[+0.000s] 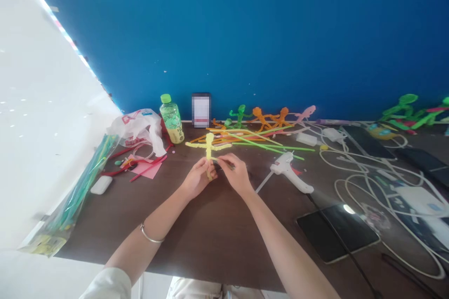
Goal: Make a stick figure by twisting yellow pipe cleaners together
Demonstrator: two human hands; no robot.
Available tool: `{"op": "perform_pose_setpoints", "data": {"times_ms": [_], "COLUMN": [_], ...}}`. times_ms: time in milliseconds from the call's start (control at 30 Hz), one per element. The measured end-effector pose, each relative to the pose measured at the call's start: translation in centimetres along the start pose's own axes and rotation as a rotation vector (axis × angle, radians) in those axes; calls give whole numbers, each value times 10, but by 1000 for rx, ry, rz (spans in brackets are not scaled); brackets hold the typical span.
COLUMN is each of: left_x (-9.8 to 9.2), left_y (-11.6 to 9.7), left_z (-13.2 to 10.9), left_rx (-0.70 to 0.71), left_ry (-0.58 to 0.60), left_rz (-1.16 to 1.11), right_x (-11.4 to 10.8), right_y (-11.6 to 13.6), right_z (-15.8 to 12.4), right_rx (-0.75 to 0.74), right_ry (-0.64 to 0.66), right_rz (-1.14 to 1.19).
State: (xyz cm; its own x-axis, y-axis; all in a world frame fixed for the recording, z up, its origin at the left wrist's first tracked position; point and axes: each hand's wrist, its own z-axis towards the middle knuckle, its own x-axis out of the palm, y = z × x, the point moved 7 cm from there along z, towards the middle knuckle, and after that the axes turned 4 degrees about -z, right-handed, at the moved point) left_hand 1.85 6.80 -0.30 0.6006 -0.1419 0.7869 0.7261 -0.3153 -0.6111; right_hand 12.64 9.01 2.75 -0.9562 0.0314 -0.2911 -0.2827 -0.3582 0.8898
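Observation:
A yellow pipe-cleaner figure (209,143) with a round head and two outstretched arms stands upright between my hands, above the dark table. My left hand (199,178) is closed around its lower body, and one leg shows below the fingers. The fingertips of my right hand (234,172) pinch a short yellow strand that sticks out to the right of the body. Behind the figure lies a loose pile of orange and green pipe cleaners (252,139). To the right of my right hand is a white glue gun (292,171) with a glue stick.
A green-capped drink bottle (171,119) and a plastic bag (138,128) stand at back left, near a bag of pipe cleaners (75,187). Finished orange figures (259,118) line the blue wall. White cables (351,187) and a black tablet (336,233) lie at right.

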Motion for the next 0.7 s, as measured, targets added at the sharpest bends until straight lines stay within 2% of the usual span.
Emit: {"op": "perform_pose_setpoints", "data": {"times_ms": [100, 167, 300, 500, 700], "left_x": [10, 15, 12, 10, 7], "left_y": [5, 8, 15, 31, 37], "left_z": [-5, -9, -17, -27, -32], "left_rx": [-147, -230, -335, -517, -604], "left_ry": [80, 116, 76, 79, 49], "left_rz": [-104, -175, -296, -328, -325], "right_x": [1, 5, 18, 32, 35], "right_y": [-4, -6, -4, 7, 10], "right_z": [1, 0, -7, -20, -23], "right_rx": [57, 125, 218, 190, 203], "right_ry": [16, 87, 279, 519, 553], "right_rz": [77, 177, 398, 470, 509]}}
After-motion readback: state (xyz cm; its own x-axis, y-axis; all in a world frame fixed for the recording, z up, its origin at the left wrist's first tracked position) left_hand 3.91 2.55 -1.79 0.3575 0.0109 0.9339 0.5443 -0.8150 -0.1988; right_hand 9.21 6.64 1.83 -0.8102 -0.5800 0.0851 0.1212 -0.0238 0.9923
